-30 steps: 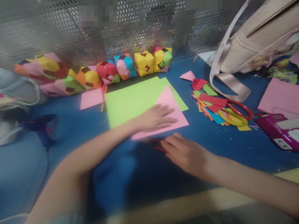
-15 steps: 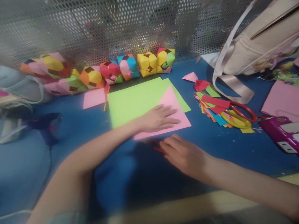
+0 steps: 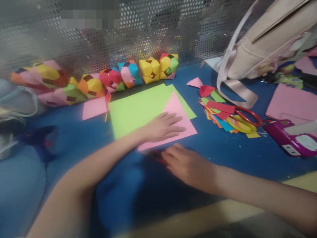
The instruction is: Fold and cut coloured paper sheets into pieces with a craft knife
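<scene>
My left hand (image 3: 162,127) lies flat with fingers spread on a pink paper (image 3: 174,105) folded into a triangle. That triangle rests on lime green paper sheets (image 3: 133,105). Just below the pink paper's near edge, my right hand (image 3: 182,163) is closed, fingers curled in. A dark, reddish thing shows by its fingertips, too blurred and shaded to name. Most of the triangle's left part is hidden under my left hand and wrist.
Colourful folded-paper balls (image 3: 111,79) line the back by a perforated metal panel (image 3: 138,29). At right are scissors (image 3: 244,120) on paper scraps, a purple device (image 3: 289,138), pink paper (image 3: 284,99) and a beige bag (image 3: 257,53). A glue gun (image 3: 41,142) lies left.
The view has shifted slightly, so the table's things appear further left. My left hand stays flat on the pink paper, and my right hand remains closed beside its near edge.
</scene>
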`<state>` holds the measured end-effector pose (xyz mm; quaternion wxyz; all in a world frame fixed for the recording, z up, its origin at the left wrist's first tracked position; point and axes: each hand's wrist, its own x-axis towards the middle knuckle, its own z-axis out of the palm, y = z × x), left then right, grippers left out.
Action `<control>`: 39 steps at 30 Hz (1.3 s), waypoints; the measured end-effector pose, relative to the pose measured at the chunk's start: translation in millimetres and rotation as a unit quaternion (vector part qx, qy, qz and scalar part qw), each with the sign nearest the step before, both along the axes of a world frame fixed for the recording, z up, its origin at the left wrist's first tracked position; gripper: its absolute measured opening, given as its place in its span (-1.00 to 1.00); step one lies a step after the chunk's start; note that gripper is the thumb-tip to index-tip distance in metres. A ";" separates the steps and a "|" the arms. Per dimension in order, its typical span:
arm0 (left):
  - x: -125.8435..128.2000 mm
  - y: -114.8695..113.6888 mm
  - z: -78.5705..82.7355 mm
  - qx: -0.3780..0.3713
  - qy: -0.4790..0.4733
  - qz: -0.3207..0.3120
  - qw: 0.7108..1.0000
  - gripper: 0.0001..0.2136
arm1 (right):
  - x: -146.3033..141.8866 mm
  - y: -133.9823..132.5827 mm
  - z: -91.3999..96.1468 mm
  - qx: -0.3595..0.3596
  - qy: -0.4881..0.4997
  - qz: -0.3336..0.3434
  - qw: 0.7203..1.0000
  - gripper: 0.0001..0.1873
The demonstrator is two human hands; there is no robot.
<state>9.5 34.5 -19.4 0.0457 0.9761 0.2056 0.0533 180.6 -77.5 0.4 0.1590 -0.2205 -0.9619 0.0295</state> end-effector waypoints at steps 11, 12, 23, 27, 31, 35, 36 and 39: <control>0.2 2.0 12.2 -0.038 -0.028 0.008 0.999 -0.63 | 16.0 2.2 40.3 -0.078 0.000 0.047 0.996 -0.75; -0.3 1.4 12.2 -0.048 -0.042 0.011 0.998 -0.63 | 23.1 7.4 44.3 -0.067 0.031 0.021 0.997 -0.75; -10.6 -5.7 16.8 -0.099 -0.168 0.115 0.974 -0.66 | 123.5 105.9 8.3 0.081 0.034 -0.404 0.911 -0.72; -11.5 -6.3 31.2 -0.123 -0.190 0.168 0.960 -0.68 | 125.7 105.7 0.6 0.059 -0.019 -0.411 0.910 -0.71; -10.4 -10.5 46.3 -0.204 -0.184 0.266 0.924 -0.60 | 111.4 96.0 10.8 0.077 0.040 -0.356 0.931 -0.68; -9.8 -19.5 54.0 -0.243 -0.102 0.304 0.915 -0.41 | 82.9 83.4 19.4 -0.022 0.022 -0.226 0.974 -0.76; -9.8 -21.6 54.4 -0.232 -0.081 0.303 0.921 -0.38 | 75.5 80.9 20.1 -0.057 0.005 -0.200 0.978 -0.74; -10.3 -25.5 53.0 -0.198 -0.035 0.277 0.939 -0.37 | 58.1 77.7 19.0 -0.120 -0.033 -0.170 0.978 -0.52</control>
